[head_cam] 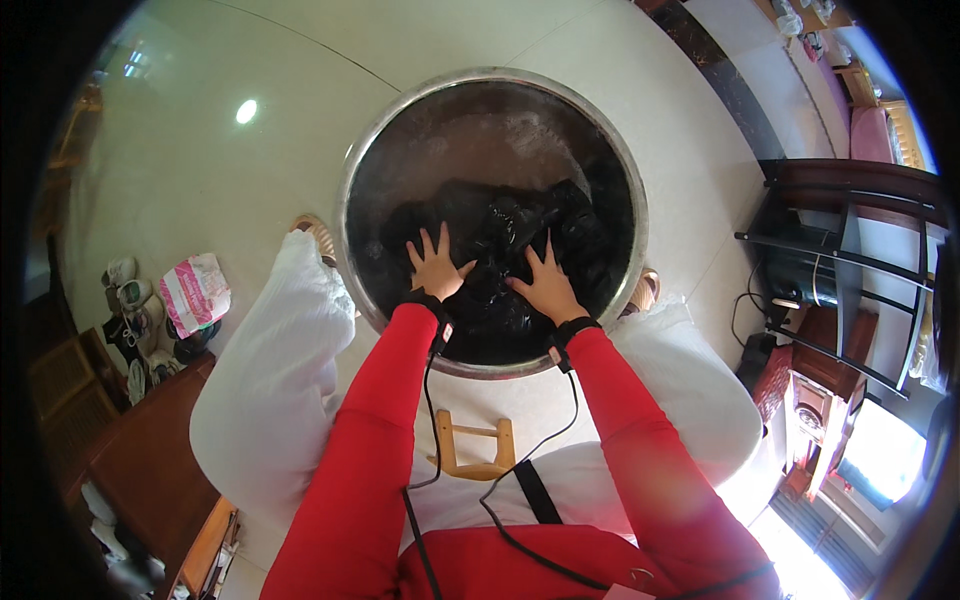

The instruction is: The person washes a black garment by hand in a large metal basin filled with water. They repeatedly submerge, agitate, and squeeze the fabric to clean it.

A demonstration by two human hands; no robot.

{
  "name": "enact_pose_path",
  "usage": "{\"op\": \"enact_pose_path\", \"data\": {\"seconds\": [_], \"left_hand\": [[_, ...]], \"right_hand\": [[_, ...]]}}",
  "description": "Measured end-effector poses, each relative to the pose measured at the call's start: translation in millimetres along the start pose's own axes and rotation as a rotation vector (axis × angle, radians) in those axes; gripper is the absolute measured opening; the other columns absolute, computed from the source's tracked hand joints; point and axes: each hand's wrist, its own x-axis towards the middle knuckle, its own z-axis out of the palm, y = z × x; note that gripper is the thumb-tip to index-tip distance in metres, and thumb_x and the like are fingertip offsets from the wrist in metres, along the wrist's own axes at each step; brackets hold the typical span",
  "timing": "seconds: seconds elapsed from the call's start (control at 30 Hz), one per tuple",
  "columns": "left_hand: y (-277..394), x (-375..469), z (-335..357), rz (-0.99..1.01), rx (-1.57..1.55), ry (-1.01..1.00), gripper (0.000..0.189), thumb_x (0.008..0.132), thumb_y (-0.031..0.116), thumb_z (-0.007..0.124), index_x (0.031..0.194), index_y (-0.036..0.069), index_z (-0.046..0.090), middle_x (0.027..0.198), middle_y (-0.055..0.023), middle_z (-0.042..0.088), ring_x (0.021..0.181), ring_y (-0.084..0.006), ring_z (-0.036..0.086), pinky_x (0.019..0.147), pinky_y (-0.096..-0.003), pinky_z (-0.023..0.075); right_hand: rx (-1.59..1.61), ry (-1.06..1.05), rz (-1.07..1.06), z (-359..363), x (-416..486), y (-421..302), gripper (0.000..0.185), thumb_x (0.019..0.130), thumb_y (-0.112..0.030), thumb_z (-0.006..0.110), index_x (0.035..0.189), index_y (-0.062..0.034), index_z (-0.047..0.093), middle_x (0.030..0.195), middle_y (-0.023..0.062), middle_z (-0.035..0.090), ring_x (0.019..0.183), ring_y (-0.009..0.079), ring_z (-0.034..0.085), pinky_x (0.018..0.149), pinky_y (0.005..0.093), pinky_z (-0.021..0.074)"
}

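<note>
A large round metal basin (640, 202) stands on the floor between my knees, with dark, murky water (480, 135) in it. A soaked black cloth (517, 214), perhaps a garment, is bunched in its near half, partly under the surface. My left hand (437, 270) rests palm down over the dark cloth, fingers spread wide. Beside it, my right hand (551, 285) presses on the wet folds, thumb and fingers apart; some of its fingertips are hidden. Neither hand has closed around the fabric.
Cables (426, 405) run from black wristbands along both arms. Below the basin sits a small wooden stool (476, 471). Several shoes (142, 307) and a pink-and-white package (196, 294) lie at left. A black metal-framed rack (840, 259) is at right, on the tiled floor (292, 165).
</note>
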Motion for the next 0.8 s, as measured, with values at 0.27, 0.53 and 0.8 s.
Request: {"op": "enact_pose_path", "data": {"seconds": [0.27,0.53,0.8], "left_hand": [[-0.6,56.7,-37.1,-0.001,-0.04,-0.352,0.089,0.082,0.066,0.057,0.151,0.02,0.024,0.155,-0.0162,0.023,0.137,-0.0538,0.015,0.1,-0.0705,0.0307],[7.9,77.1,-59.5,0.088,0.088,-0.305,0.086,0.088,0.07,0.039,0.146,0.006,0.035,0.131,-0.0244,0.054,0.124,-0.0458,0.045,0.109,-0.0499,0.0291],[7.2,154.2,-100.8,-0.029,-0.018,-0.163,0.074,0.09,0.068,0.036,0.137,0.013,0.049,0.141,-0.0217,0.045,0.126,-0.0375,0.048,0.105,-0.0485,0.0364]], "right_hand": [[-0.053,-0.054,0.058,10.8,46.8,10.8,0.064,0.079,-0.03,0.066,0.138,-0.0181,0.045,0.153,0.0259,0.017,0.105,0.0537,0.055,0.094,0.0489,0.0481],[-0.131,-0.095,0.097,5.4,97.2,15.2,0.043,0.084,-0.026,0.059,0.123,-0.0075,0.057,0.142,0.0358,0.032,0.097,0.0485,0.061,0.088,0.0488,0.0516],[-0.148,-0.165,0.146,8.4,129.7,19.0,0.033,0.089,-0.014,0.046,0.113,-0.0026,0.065,0.136,0.0297,0.046,0.103,0.0452,0.061,0.089,0.0472,0.0508]]}}
